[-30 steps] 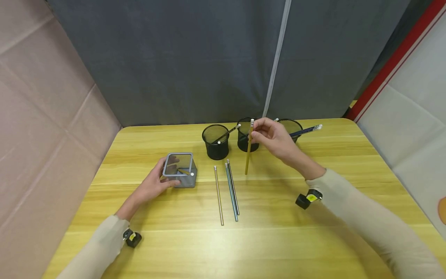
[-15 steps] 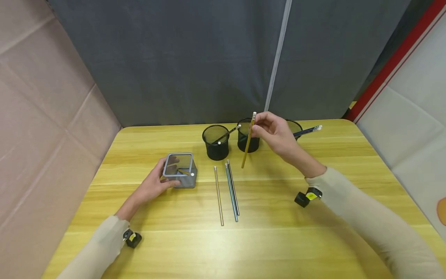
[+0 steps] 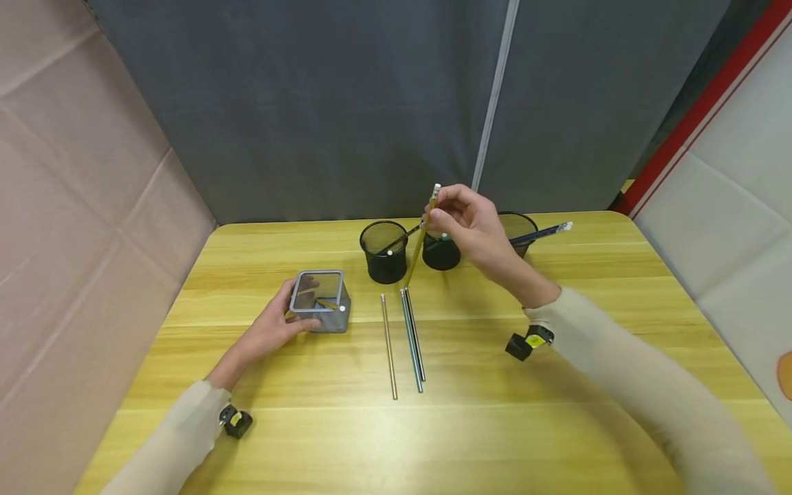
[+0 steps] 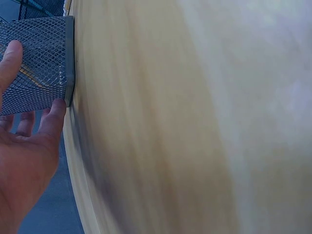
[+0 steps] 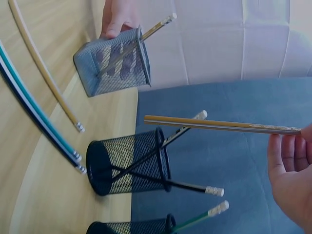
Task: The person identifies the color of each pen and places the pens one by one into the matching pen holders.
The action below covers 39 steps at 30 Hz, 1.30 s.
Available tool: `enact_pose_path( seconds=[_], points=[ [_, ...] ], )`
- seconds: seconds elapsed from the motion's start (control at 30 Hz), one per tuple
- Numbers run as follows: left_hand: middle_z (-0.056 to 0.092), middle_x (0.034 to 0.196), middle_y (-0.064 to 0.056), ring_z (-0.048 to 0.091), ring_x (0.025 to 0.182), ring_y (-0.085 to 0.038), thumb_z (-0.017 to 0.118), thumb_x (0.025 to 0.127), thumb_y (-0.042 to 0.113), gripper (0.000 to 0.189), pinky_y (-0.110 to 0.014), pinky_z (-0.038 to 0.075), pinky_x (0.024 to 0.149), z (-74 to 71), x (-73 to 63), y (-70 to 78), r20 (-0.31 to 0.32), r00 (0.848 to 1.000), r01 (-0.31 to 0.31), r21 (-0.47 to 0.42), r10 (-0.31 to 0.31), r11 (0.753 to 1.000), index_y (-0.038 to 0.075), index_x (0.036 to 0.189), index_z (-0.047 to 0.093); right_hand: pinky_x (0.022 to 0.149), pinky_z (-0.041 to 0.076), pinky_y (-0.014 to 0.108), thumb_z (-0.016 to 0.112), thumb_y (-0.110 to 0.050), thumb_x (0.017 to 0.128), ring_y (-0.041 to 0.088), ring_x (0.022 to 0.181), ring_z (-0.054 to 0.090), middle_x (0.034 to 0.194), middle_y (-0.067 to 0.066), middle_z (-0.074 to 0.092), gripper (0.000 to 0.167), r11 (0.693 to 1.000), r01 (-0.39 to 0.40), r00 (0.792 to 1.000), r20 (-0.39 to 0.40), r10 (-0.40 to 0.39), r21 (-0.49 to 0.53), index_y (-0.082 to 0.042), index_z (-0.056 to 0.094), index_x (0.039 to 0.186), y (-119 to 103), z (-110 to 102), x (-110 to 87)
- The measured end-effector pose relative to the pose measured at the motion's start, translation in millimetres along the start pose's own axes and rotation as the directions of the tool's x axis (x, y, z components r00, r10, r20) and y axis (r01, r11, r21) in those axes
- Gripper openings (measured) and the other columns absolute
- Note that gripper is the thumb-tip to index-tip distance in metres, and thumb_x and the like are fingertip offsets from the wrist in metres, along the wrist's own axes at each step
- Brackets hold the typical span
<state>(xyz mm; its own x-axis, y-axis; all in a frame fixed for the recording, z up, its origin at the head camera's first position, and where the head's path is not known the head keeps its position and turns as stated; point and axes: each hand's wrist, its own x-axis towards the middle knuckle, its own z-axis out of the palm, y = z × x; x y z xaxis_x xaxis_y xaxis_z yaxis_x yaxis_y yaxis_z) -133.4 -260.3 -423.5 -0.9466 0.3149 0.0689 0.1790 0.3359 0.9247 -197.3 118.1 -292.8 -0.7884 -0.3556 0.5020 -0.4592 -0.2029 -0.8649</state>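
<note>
My left hand (image 3: pixel 270 328) grips a square grey mesh pencil cup (image 3: pixel 334 323) standing on the table, thumb in front and fingers around the far side. One yellow pencil (image 5: pixel 155 31) leans inside it, white eraser end up. My right hand (image 3: pixel 473 223) pinches another yellow pencil (image 3: pixel 419 249) near its eraser end and holds it tilted in the air, lower end toward the left. In the right wrist view this pencil (image 5: pixel 214 123) passes in front of the left round black mesh cup (image 5: pixel 127 141). Its lower end is unsharpened.
Three round black mesh cups line the back: left (image 3: pixel 386 269), middle (image 3: pixel 441 257) and right (image 3: pixel 520 249), partly hidden by my hand. Dark pencils (image 3: pixel 544 232) stick out of the right one. A gold pencil (image 3: pixel 389 350), a blue pencil (image 3: pixel 410 338) and a black pencil (image 3: pixel 416 338) lie mid-table.
My right hand has risen and moved left with the yellow pencil, which tilts more now. The middle cup shows more of its green pencil. My left hand and the grey cup stay put.
</note>
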Motion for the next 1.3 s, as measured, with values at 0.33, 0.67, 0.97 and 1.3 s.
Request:
enact_pose_path(
  seconds=[0.33,0.67,0.97,1.3],
  points=[
    [0.040,0.153,-0.018,0.036,0.141,-0.041,0.079,0.089,0.003,0.080,-0.054,0.042,0.105,0.7,-2.9,0.1,-0.004,1.000,0.009,0.009,-0.009,1.000,0.007,0.154,0.031,0.084,0.057,0.035,0.053,0.014,0.100,0.026,0.095,0.064,0.106,0.021,0.061,0.011,0.997,0.070,0.996,0.045,-0.071,0.035,0.010,0.054,0.110,1.6,29.7,12.8],
    [0.039,0.154,-0.016,0.036,0.141,-0.040,0.078,0.089,0.000,0.080,-0.048,0.044,0.105,1.6,-1.0,0.7,0.003,1.000,-0.005,-0.021,0.005,1.000,0.007,0.154,0.031,0.088,0.057,0.041,0.052,0.015,0.099,0.029,0.099,0.064,0.108,0.029,0.058,0.011,0.990,0.110,0.992,0.060,-0.115,0.084,0.011,0.052,0.109,4.5,58.6,23.9],
    [0.039,0.153,-0.018,0.036,0.141,-0.041,0.078,0.089,0.000,0.080,-0.050,0.044,0.104,1.8,-1.3,1.0,0.003,1.000,-0.014,-0.014,0.014,1.000,0.005,0.153,0.031,0.086,0.057,0.044,0.054,0.015,0.098,0.027,0.095,0.064,0.104,0.021,0.061,0.011,0.985,0.158,0.981,0.103,-0.165,0.072,0.012,0.053,0.109,17.5,83.9,27.3],
    [0.040,0.152,-0.018,0.037,0.141,-0.039,0.078,0.089,0.002,0.080,-0.053,0.043,0.104,1.9,-0.5,1.2,0.005,1.000,-0.008,-0.009,0.008,1.000,0.005,0.154,0.031,0.089,0.056,0.045,0.055,0.014,0.099,0.029,0.095,0.063,0.103,0.025,0.060,0.011,0.991,0.127,0.981,0.141,-0.132,0.048,0.009,0.052,0.108,34.6,95.8,22.3]
  ],
)
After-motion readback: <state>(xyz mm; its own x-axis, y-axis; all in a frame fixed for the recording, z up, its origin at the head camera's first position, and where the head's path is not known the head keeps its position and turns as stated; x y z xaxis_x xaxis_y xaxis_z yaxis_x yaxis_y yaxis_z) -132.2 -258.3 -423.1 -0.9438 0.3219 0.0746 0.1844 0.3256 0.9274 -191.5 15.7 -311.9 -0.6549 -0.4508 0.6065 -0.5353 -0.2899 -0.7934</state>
